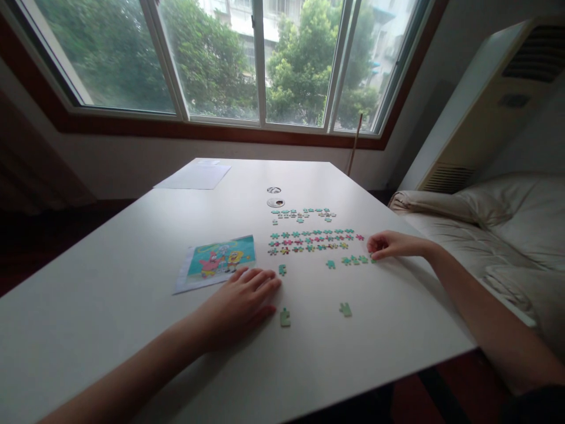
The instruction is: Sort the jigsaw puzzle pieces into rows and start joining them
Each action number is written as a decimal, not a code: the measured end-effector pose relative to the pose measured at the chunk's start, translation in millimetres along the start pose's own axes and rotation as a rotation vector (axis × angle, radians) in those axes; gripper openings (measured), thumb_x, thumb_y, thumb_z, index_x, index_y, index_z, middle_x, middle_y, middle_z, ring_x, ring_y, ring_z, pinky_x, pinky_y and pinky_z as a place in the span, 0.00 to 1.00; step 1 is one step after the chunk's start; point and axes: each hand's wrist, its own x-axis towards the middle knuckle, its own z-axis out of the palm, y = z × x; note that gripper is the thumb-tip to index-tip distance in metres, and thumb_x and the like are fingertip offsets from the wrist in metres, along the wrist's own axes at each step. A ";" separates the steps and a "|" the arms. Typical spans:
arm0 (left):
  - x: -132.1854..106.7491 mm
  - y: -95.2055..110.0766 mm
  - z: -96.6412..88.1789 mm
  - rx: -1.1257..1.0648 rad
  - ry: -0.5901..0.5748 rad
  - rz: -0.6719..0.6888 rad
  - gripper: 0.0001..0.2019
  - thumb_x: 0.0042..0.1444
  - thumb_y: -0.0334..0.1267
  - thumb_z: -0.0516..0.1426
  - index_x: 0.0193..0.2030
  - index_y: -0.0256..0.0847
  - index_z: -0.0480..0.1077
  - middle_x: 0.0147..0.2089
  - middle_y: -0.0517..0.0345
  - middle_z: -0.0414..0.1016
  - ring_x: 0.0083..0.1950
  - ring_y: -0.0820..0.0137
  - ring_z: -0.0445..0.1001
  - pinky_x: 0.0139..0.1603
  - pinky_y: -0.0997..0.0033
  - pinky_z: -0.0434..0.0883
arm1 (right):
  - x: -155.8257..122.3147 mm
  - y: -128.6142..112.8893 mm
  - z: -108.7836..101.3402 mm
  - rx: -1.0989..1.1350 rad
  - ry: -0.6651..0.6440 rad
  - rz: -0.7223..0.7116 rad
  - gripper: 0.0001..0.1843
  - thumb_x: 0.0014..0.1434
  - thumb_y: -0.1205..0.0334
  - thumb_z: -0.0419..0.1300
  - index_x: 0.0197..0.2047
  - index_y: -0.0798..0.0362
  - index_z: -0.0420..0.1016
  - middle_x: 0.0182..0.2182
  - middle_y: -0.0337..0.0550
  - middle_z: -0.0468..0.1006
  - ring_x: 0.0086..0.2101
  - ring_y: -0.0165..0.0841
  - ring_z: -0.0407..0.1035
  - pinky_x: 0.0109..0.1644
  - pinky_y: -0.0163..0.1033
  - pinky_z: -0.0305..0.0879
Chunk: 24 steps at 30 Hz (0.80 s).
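Observation:
My left hand (pixel 247 297) lies on the table with its fingers stretched out, overlapping the lower edge of a cartoon picture sheet (pixel 220 257). Just past its fingertips is a green jigsaw piece (pixel 282 270), and nearer to me sits another loose piece (pixel 285 318). On the right, my right hand (pixel 388 244) has its fingers curled in a pinch at a green jigsaw piece (pixel 373 259), partly hidden by the fingertips. That piece is at the right end of a short row of green pieces (pixel 354 259). Two single pieces, one at mid-table (pixel 331 264) and one closer (pixel 345 309), lie apart.
Beyond the hands, several rows of jigsaw pieces (pixel 309 241) are laid out on the white table (pixel 110 282). Farther back are two round inserts (pixel 276 203) and white paper (pixel 194 175). A pale sofa (pixel 468 229) borders the right side, with windows behind.

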 end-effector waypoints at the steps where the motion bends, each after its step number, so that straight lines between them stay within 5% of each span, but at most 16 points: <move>1: 0.1 0.1 -0.3 -0.001 -0.002 -0.001 0.17 0.59 0.42 0.46 0.55 0.42 0.58 0.54 0.51 0.63 0.53 0.60 0.62 0.54 0.56 0.58 | 0.7 0.0 0.9 -0.011 0.012 0.007 0.23 0.42 0.45 0.61 0.34 0.57 0.69 0.27 0.41 0.69 0.30 0.30 0.61 0.33 0.34 0.56; 24: 0.2 -0.3 -0.4 -0.003 -0.032 -0.007 0.18 0.60 0.43 0.45 0.56 0.42 0.57 0.55 0.51 0.63 0.53 0.59 0.61 0.54 0.55 0.57 | -7.5 1.3 1.6 -0.083 0.015 -0.019 0.21 0.42 0.49 0.62 0.36 0.56 0.70 0.23 0.37 0.65 0.25 0.27 0.58 0.28 0.32 0.54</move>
